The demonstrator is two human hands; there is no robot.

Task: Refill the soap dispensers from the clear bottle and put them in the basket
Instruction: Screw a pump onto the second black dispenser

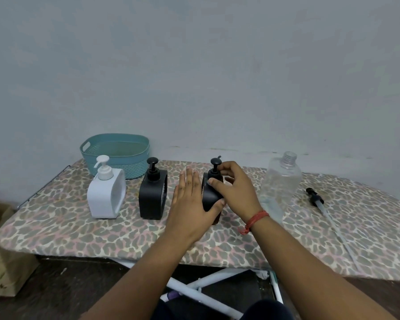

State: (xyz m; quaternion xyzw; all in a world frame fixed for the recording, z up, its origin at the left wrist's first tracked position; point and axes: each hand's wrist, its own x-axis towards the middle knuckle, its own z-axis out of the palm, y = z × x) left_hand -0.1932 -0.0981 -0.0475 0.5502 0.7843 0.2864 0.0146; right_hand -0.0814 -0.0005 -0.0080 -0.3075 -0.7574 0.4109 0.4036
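Head view. Leopard-print ironing board (56,227) bears a teal basket (116,155) at rear left, a white dispenser (105,195), a black dispenser (151,197), an uncapped clear bottle (281,183) and a loose pump tube (319,204). Between them, a second black dispenser (211,197): left hand (189,204) flat-fingered against its side with the thumb around its front, right hand (236,188) pinching its pump collar.

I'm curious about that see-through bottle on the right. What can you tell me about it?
The clear bottle looks like thin transparent plastic, with a threaded neck and no cap. It stands upright on the patterned board, right of the hands, and neither hand touches it. It seems mostly empty. A pump with a long tube lies beside it.
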